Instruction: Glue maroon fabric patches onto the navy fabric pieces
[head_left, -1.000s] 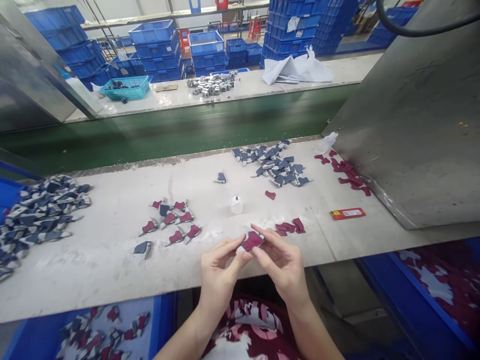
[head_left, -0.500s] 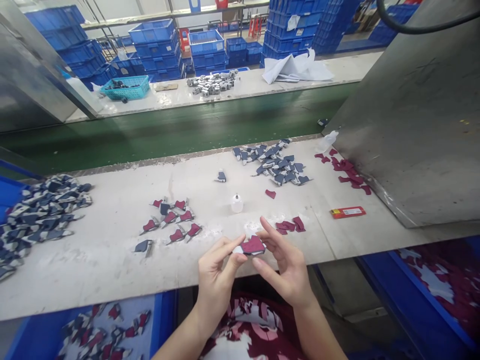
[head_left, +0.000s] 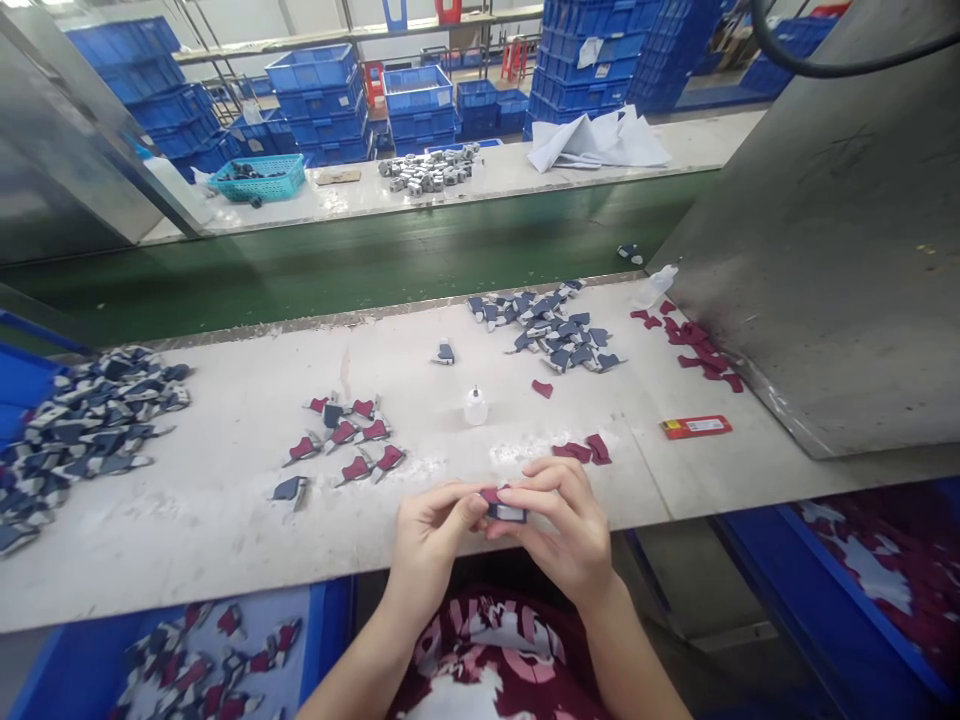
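Note:
Between both hands, near the table's front edge, is a small piece (head_left: 507, 512) with a maroon top and a dark and white side. My left hand (head_left: 435, 535) pinches its left end between thumb and fingers. The fingers of my right hand (head_left: 564, 525) press on its right end and top. Just beyond stands a small white bottle (head_left: 475, 406) with a thin tip. Several maroon patches (head_left: 583, 450) lie right of the bottle. Left of my hands are several maroon-topped pieces (head_left: 357, 467) and a dark one (head_left: 290, 490).
Dark pieces are heaped at the far left (head_left: 90, 430) and back centre (head_left: 562, 325). More maroon patches (head_left: 697, 345) and a red packet (head_left: 696, 427) lie right. Blue bins (head_left: 326, 640) flank my body below the table. A metal panel (head_left: 847, 250) rises at right.
My right hand's fingers have closed from apart onto the piece. The piece has tilted, so its dark and white side shows more. The view has shifted slightly.

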